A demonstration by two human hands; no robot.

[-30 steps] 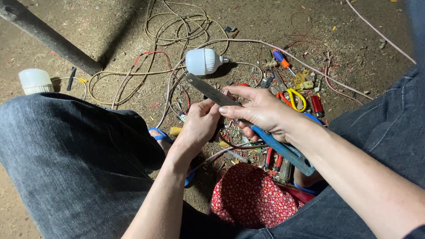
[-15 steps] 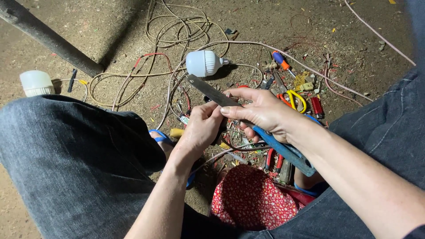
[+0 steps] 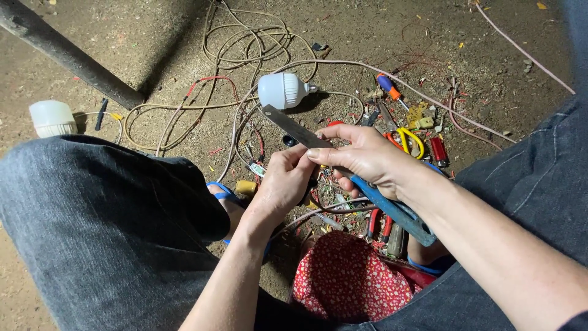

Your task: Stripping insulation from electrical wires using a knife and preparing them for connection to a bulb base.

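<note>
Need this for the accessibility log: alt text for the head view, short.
Seen from above, a seated person's right hand grips a blue-handled knife while the left hand pinches something small against its blade. Below on the dirt ground lie tangled wires, a white bulb, a screwdriver and a red floral cloth.

Left hand [image 3: 283,184] slightly nearer the knife [image 3: 343,171], blade barely shifted.

head view, steeply downward, close over lap

knife [image 3: 294,127] middle hidden by right hand [image 3: 367,160]; wire under left hand [image 3: 283,184] unseen
</note>
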